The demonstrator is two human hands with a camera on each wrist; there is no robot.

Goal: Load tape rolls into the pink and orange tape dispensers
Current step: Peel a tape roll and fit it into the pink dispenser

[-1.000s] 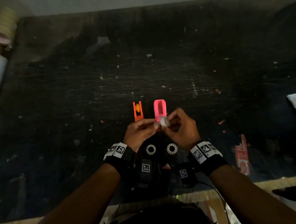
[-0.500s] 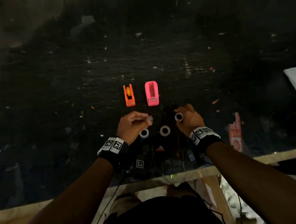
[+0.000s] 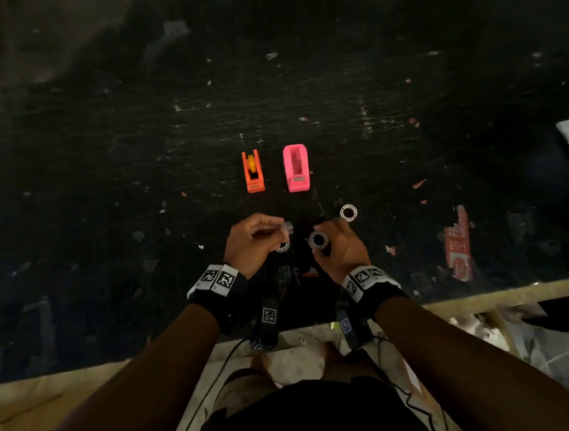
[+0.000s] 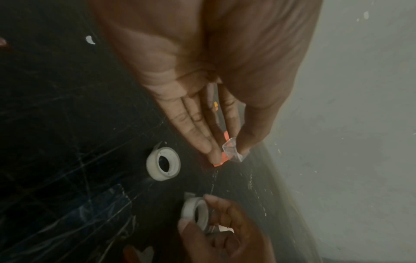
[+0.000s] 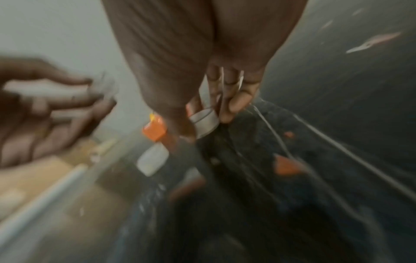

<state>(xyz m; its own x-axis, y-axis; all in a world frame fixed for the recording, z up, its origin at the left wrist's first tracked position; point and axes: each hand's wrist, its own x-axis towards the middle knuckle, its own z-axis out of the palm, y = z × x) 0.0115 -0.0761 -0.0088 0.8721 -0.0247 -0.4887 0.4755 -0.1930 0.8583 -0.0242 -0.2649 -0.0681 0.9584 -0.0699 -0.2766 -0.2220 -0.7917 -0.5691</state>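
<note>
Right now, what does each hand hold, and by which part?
The left hand pinches a small clear tape scrap at its edge. The right hand grips a tape roll by its outer rim.

A left hand (image 4: 202, 74) pinches a small crumpled scrap of clear tape (image 4: 233, 150) between thumb and fingertips above a scratched black tabletop (image 4: 67, 124). A white roll of clear tape (image 4: 163, 166) lies on the surface just beside it, while the right hand (image 4: 225, 236) grips a second white tape roll (image 4: 194, 211) below.

Orange dispenser (image 3: 253, 172) with a seemingly yellow hub, pink dispenser (image 3: 296, 168), whitish tape rolls (image 3: 348, 212), black scuffed table (image 3: 108, 192).
</note>
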